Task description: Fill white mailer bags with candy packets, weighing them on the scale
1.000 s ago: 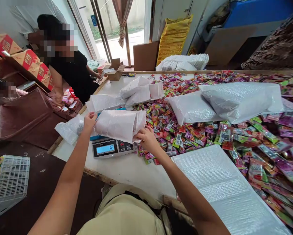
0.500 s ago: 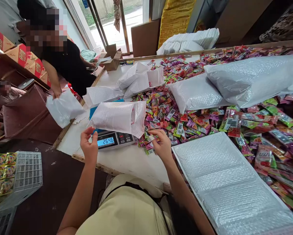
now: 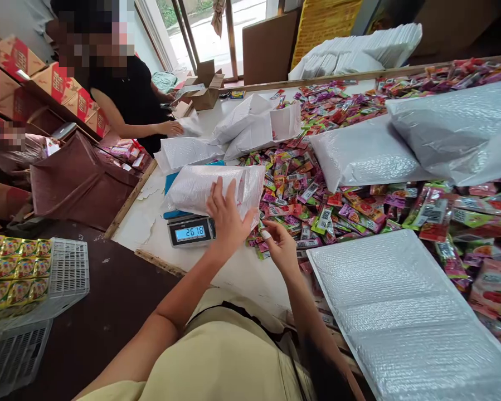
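Observation:
A filled white bubble mailer [image 3: 191, 186] lies on a digital scale [image 3: 190, 231] with a blue platform and lit display. My left hand [image 3: 227, 220] is over the mailer's right part, fingers spread and holding nothing; whether they touch it I cannot tell. By the mailer's lower right corner, my right hand [image 3: 280, 248] has thumb and fingers pinched together among small wrapped snack packets [image 3: 292, 192]. What sits in that pinch, if anything, is too small to make out. A flat silver-white bubble mailer [image 3: 384, 295] lies to the right of this hand.
More filled mailers [image 3: 363, 153] rest on the packet pile, and others [image 3: 250, 125] lie behind the scale. Across the table's corner a co-worker [image 3: 129, 100] has a hand at a white bag. Crates [image 3: 69, 267] stand on the floor at left. A mailer stack [image 3: 359, 50] stands behind.
My left hand has moved right from the scale's left side to over the mailer. The display digits have risen. The co-worker's white bag has moved onto the table. The view has shifted slightly.

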